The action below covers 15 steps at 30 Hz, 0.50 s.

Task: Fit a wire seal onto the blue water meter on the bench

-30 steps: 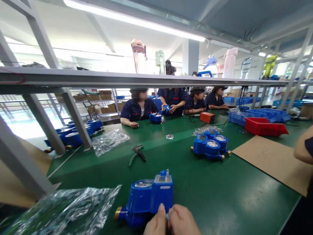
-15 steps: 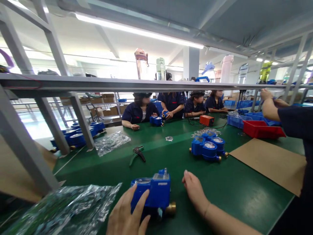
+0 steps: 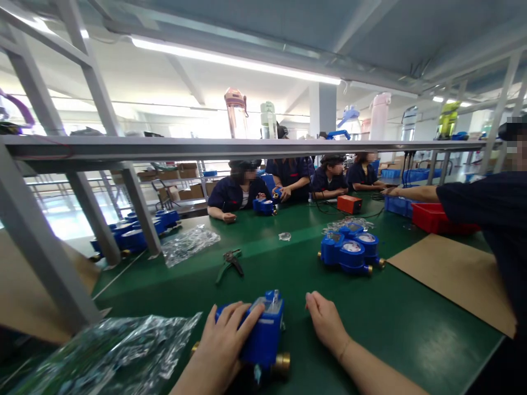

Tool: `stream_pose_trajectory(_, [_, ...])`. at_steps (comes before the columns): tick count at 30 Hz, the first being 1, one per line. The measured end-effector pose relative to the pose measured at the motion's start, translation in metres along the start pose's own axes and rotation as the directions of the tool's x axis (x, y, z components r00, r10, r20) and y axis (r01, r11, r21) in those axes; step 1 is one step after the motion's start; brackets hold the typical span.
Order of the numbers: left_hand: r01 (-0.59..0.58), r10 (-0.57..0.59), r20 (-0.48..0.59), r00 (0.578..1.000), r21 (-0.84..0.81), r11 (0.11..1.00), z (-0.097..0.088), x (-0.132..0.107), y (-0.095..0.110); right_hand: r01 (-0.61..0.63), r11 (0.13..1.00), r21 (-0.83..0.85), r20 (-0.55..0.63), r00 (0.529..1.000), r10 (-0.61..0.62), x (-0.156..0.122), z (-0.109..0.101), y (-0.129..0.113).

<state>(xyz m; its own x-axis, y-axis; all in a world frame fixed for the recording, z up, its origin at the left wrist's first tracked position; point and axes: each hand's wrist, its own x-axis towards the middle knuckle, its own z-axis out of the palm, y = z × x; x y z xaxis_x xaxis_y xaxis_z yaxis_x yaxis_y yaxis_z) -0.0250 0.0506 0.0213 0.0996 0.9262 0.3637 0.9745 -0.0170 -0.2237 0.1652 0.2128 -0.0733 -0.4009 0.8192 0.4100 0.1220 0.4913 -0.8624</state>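
A blue water meter (image 3: 263,337) with brass pipe ends sits on the green table right in front of me. Over its top lies my left hand (image 3: 230,337), fingers wrapped across the body and covering the dial. To the right of the meter and apart from it, my right hand (image 3: 327,321) rests near the table with its fingers curled closed; whatever is inside them, if anything, is hidden. Farther out lie green-handled pliers (image 3: 230,265). Two more blue water meters (image 3: 349,249) stand side by side beyond my right hand.
Crumpled clear plastic bags (image 3: 123,351) lie at the left, near a grey shelf post (image 3: 61,241). A cardboard sheet (image 3: 453,280) and a red bin (image 3: 440,218) are at the right. Co-workers sit across the table; another person's arm (image 3: 415,193) reaches in from the right.
My left hand has moved forward from the meter's near side onto its top. The meter has shifted slightly. At the right, the co-worker's raised arms have come down toward the bins.
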Motion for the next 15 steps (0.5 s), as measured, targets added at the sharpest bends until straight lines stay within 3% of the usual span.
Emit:
stream_pose_trajectory(3, [-0.063, 0.045, -0.182, 0.982, -0.097, 0.993, 0.005, -0.018, -0.004, -0.008, 1.0, 0.004, -0.006, 1.0, 0.008, 0.003, 0.001, 0.002])
stream_pose_trajectory(7, [-0.125, -0.021, -0.353, 0.935, -0.386, 0.914, -0.013, -0.033, 0.005, -0.033, 0.999, -0.002, -0.007, 0.999, 0.033, 0.0, -0.004, 0.004])
stream_pose_trajectory(10, [-0.087, -0.18, -0.353, 0.918, -0.624, 0.777, -0.031, -0.039, 0.02, -0.058, 0.998, -0.031, 0.012, 0.998, 0.058, -0.005, -0.012, 0.006])
stream_pose_trajectory(12, [-0.051, -0.295, -0.303, 0.906, -0.771, 0.635, -0.038, -0.043, 0.03, -0.076, 0.996, -0.054, 0.031, 0.996, 0.078, -0.008, -0.016, 0.008])
stream_pose_trajectory(15, [-0.055, -0.39, -0.274, 0.879, -0.87, 0.489, -0.045, -0.05, 0.04, -0.098, 0.991, -0.088, 0.052, 0.993, 0.103, -0.011, -0.019, 0.013])
